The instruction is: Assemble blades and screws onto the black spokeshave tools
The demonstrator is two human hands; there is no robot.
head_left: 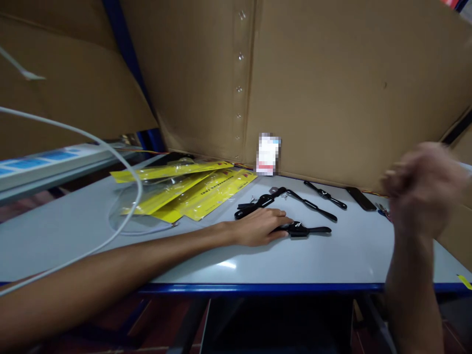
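Observation:
My left hand lies over the left handle of a black spokeshave on the table, its fingers closed down on the handle. The other handle points right, and a pale mark shows on the tool's middle. My right hand is raised above the right side of the table. Motion blurs it; the fingers look curled, but whether they hold anything is unclear. Just behind my left hand lie a black spokeshave body with loose parts and another long black handled piece. Farther back is one more spokeshave.
Yellow-backed clear packages are piled at the back left. A white cable loops across the left side. A dark phone-like slab lies back right, near small metal items. Cardboard walls enclose the table.

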